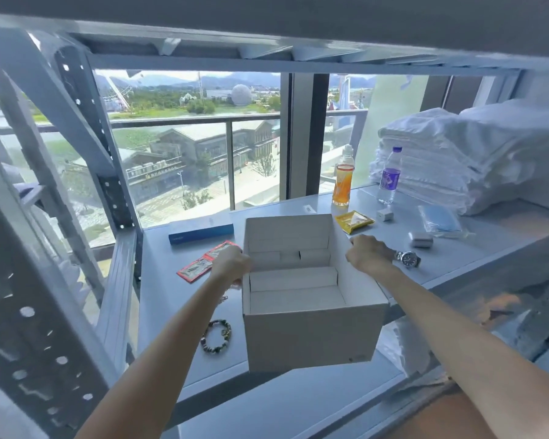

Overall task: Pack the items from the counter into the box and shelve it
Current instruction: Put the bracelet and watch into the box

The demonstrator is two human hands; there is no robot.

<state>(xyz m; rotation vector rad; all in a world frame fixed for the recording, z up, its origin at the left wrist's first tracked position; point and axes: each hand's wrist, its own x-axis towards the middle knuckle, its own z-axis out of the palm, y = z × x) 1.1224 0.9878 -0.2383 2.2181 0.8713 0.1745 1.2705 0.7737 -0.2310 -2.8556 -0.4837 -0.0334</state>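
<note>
The box (pixel 308 337), white card with its top open, sits in the middle of the grey worktop (pixel 171 299), its near end jutting past the front edge. I cannot tell whether its base rests on the surface or is lifted. Inside it are white card inserts.

The hands are apart, one on each side wall. The left hand (pixel 232 264) grips the left wall near the rim, and the right hand (pixel 366 253) grips the right wall at its far top corner.

Left of the box lie a long blue carton (pixel 201 233), a strip of red sachets (pixel 205 261) partly under the left hand, and a bead bracelet (pixel 216 336) near the front.

To the right lie a yellow sachet (pixel 354 221), a small white plug cube (pixel 384 214), a white earbud case (pixel 420 239), a wristwatch (pixel 408 258) just beside the right wrist, and a clear pack of blue masks (pixel 441 220).

Farther back stand an orange drink bottle (pixel 343 182) and a water bottle (pixel 390 177) with a purple label, near a stack of folded white towels (pixel 457 160).
</note>
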